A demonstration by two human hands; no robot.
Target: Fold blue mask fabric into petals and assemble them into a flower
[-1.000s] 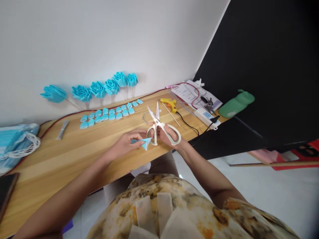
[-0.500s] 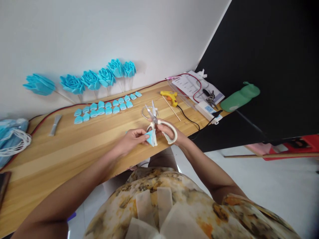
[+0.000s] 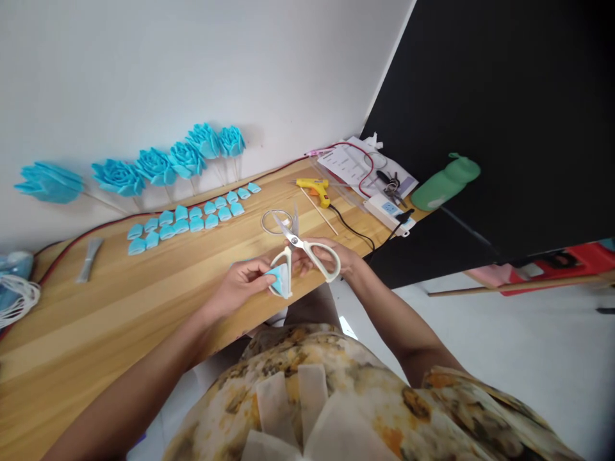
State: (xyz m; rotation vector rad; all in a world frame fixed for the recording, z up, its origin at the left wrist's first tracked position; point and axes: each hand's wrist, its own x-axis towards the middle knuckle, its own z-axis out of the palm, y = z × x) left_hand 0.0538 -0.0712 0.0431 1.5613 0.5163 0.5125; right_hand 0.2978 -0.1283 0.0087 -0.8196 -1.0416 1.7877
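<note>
Between thumb and fingers my left hand (image 3: 247, 280) pinches a small folded piece of blue material (image 3: 278, 280), pale along one side. My right hand (image 3: 331, 256) holds white-handled scissors (image 3: 310, 246), fingers at the loops and the blades parted, pointing away from me. One scissor loop lies right by the blue piece; whether they touch I cannot tell. Two rows of folded blue petals (image 3: 180, 226) lie on the wooden table (image 3: 173, 282). Behind them, several blue flowers on sticks (image 3: 156, 166) lean at the wall.
A yellow glue gun (image 3: 314, 189) lies by a thin stick (image 3: 319, 211) and a ring of wire (image 3: 269, 222). At right are a power strip (image 3: 389, 208), keys (image 3: 391, 182), papers and a green bottle (image 3: 446, 182). A bundle of pale strips (image 3: 89, 259) and white cord (image 3: 19, 291) lie left.
The scissors have opened wider and tilted to the left. Both hands stay close together, the left still pinching the blue piece. The whole view has shifted slightly.
</note>
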